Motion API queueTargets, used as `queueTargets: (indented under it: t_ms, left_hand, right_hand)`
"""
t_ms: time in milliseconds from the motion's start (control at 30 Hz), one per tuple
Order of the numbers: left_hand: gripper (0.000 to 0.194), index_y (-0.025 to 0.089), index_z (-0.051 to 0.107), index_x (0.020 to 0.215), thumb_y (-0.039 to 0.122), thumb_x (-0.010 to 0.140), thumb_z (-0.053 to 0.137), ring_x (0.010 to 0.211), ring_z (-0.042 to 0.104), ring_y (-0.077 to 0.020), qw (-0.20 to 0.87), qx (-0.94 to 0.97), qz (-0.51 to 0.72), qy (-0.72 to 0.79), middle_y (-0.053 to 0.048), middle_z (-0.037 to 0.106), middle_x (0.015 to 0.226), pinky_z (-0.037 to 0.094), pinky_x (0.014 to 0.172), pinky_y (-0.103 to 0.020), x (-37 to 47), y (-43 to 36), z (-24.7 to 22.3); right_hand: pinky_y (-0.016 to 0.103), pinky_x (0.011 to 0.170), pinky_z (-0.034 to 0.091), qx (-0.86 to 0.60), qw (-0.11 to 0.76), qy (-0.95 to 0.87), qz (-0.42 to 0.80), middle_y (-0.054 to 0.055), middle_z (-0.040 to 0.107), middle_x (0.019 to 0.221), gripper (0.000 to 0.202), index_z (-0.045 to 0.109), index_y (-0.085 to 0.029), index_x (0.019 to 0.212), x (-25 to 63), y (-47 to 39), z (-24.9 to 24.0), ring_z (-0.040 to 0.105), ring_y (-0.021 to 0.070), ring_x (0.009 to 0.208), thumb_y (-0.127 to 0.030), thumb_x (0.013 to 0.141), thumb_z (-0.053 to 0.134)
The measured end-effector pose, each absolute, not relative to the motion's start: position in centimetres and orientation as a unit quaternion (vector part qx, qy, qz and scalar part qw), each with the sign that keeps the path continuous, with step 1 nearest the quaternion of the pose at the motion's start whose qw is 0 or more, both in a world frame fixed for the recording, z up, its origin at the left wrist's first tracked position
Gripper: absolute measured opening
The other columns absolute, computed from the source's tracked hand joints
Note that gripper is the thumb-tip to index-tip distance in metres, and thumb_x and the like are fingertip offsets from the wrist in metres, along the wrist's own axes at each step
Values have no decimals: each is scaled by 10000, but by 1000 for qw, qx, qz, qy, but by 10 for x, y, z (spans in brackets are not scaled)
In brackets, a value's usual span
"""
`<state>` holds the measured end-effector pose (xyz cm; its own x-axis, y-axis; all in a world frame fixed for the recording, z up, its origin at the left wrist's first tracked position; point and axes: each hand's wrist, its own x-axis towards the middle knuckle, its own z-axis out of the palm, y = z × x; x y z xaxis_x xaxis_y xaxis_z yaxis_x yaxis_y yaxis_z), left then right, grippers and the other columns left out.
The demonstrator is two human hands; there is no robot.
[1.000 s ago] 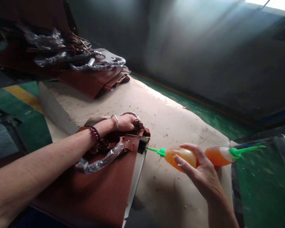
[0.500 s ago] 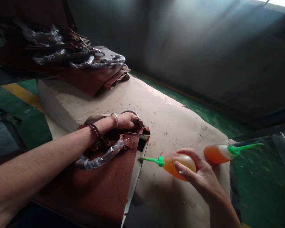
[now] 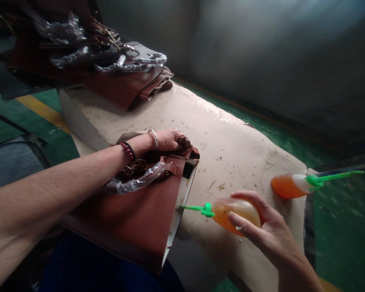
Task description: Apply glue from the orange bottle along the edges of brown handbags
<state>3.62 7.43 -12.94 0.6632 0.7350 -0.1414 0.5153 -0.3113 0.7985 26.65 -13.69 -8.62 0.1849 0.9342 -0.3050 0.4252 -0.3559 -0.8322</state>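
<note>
A brown leather handbag [image 3: 140,219] lies at the near edge of the table, its carry handle [image 3: 140,178] wrapped in clear plastic. My left hand [image 3: 170,140] is closed on the bag's upper corner, gripping bunched material there. In my right hand [image 3: 261,223] is a squeeze bottle [image 3: 231,213] of amber liquid, tipped on its side with fingers and thumb around it. Its green nozzle [image 3: 194,208] points left, and the tip meets the pale strip [image 3: 178,211] along the bag's open side edge.
A second squeeze bottle [image 3: 288,186] with orange liquid leans at the table's right end. Several brown handbags [image 3: 118,89] with plastic-wrapped handles are piled at the far left of the stained, pale table [image 3: 231,150]. Green floor [image 3: 343,227] shows beyond the table's right edge.
The nozzle tip has moved down along the pale edge strip, toward the bag's lower end. My left hand keeps its hold on the corner. The whole view has shifted slightly.
</note>
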Motion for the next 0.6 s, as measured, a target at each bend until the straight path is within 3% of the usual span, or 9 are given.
queueTargets:
  t_ms: [133,333,600]
  left_hand:
    - [83,128,645,637,137,676,573,562,489,-96,414,804,104,414,22,573,592,379,560,-213,37,72,-123]
    - [110,136,658,678,162,706,555,614,523,-111,364,835,94,400,13,599,638,393,583,-214,35,71,-121]
    - [117,143,660,778,178,757,550,636,575,-132,340,841,119,403,-16,658,688,417,590,-235,26,70,-117]
  right_hand:
    - [246,619,497,-733,337,-473,354,-17,669,828,404,606,-261,983,263,-129,-84,622,168,699,-494,669,706]
    - [232,566,481,-695,292,-489,438,-30,664,749,387,611,-253,964,263,-138,-85,612,154,637,-499,675,687]
    - [248,592,482,-705,283,-495,422,-22,673,771,429,588,-257,1008,266,-138,-88,620,169,670,-534,689,663]
